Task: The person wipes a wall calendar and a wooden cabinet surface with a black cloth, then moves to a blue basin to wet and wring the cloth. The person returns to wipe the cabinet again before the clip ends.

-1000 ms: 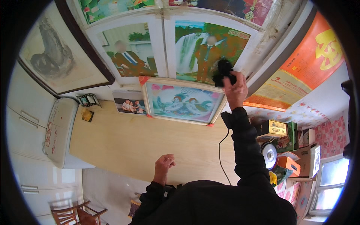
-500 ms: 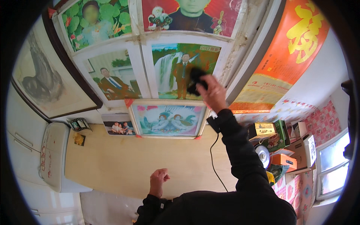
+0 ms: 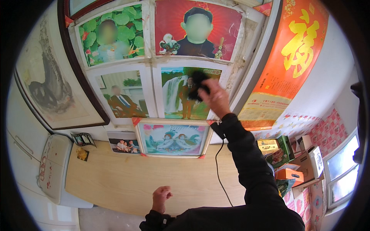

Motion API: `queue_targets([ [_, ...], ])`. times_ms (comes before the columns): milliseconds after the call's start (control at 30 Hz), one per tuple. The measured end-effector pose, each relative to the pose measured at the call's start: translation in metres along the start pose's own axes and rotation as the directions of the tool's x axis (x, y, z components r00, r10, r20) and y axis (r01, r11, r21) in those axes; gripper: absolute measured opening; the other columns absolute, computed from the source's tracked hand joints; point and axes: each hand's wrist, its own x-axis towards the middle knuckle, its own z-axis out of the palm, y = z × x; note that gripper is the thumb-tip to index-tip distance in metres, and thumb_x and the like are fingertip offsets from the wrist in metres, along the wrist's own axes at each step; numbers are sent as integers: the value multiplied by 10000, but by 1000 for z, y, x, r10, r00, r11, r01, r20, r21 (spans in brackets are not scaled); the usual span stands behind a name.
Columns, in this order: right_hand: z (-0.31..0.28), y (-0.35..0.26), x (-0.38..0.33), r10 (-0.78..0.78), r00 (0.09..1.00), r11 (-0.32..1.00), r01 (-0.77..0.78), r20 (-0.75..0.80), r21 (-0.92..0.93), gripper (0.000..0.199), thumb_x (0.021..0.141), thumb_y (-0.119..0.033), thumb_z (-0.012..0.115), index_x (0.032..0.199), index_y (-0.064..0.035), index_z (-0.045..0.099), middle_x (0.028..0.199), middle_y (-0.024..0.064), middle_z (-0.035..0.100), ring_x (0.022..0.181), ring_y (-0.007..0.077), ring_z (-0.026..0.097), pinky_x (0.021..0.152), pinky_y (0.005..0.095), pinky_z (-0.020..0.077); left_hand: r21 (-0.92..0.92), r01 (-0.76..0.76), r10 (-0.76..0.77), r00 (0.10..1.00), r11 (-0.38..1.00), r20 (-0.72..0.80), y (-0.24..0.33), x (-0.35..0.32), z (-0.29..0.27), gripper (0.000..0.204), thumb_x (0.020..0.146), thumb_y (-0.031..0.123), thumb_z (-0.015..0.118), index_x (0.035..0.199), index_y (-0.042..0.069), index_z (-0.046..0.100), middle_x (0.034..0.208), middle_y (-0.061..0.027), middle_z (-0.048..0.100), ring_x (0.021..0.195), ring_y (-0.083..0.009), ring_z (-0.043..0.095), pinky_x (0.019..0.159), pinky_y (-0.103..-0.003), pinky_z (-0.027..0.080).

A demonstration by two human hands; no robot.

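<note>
My right hand (image 3: 216, 98) is closed on a black cloth (image 3: 199, 81), bunched up and slightly blurred. It lies against the upper right of a waterfall photo (image 3: 172, 94) on the wall and hides part of the standing figure there. A black strap with a cable (image 3: 217, 165) hangs at my right wrist. Lower down, my left hand (image 3: 161, 198) hovers over the near part of a pale wooden table (image 3: 154, 175), fingers curled in and nothing visible in them. Below the waterfall photo, a white-framed picture (image 3: 172, 139) stands upright at the table's back edge.
Other photos, such as a red-backed portrait (image 3: 227, 23), surround the waterfall one. An orange scroll (image 3: 269, 90) hangs at right, a dark-framed ink painting (image 3: 83, 104) at left. Several boxes (image 3: 290, 174) are piled by the window. A white appliance (image 3: 58, 169) stands left of the table.
My right hand has slid the black cloth upward over the waterfall photo, toward the figure's head. The view has tilted up, showing more of the upper photos. My left hand stays curled.
</note>
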Motion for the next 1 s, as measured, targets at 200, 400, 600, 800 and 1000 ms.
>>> queue_targets([
  [200, 41, -5, -79, 39, 952, 971, 36, 305, -237, 256, 888, -252, 794, 1095, -192, 657, 979, 85, 669, 754, 381, 712, 620, 517, 560, -45, -82, 85, 993, 996, 80, -12, -1, -2, 158, 961, 55, 715, 1089, -38, 725, 831, -66, 721, 736, -147, 675, 737, -292, 575],
  [400, 19, -8, -80, 300, 925, 938, -243, 232, -246, 263, 871, -247, 811, 1108, -172, 722, 1017, 113, 736, 887, 378, 748, 722, 488, 599, 31, -84, 83, 996, 996, 27, -23, -2, -30, 196, 944, 35, 747, 1115, -54, 709, 831, -67, 724, 750, -134, 671, 749, -274, 576],
  [600, -26, -42, 34, 117, 945, 992, -123, -304, -1, 336, 920, -135, 829, 1195, 13, 705, 1014, 165, 737, 861, 292, 740, 793, 384, 585, 3, -103, 103, 994, 995, 23, -19, -2, -43, 282, 949, 62, 762, 1190, -64, 690, 895, -81, 746, 816, -153, 718, 800, -286, 605],
  [800, 24, -86, 91, -39, 954, 995, 65, -296, 81, 321, 900, -220, 828, 1177, -101, 715, 1037, 158, 728, 933, 378, 739, 806, 448, 590, -19, -42, 42, 999, 999, 26, -8, -2, -23, 248, 953, 87, 766, 1152, -54, 719, 915, -85, 750, 817, -158, 722, 805, -287, 606],
  [1000, 86, -92, 4, -2, 979, 997, 17, 204, -72, 288, 875, -278, 793, 1124, -197, 675, 988, 94, 685, 805, 405, 722, 685, 530, 566, -69, -50, 49, 999, 996, -13, -9, -8, -30, 166, 981, 81, 711, 1101, -31, 735, 923, -76, 745, 790, -163, 719, 737, -286, 582],
])
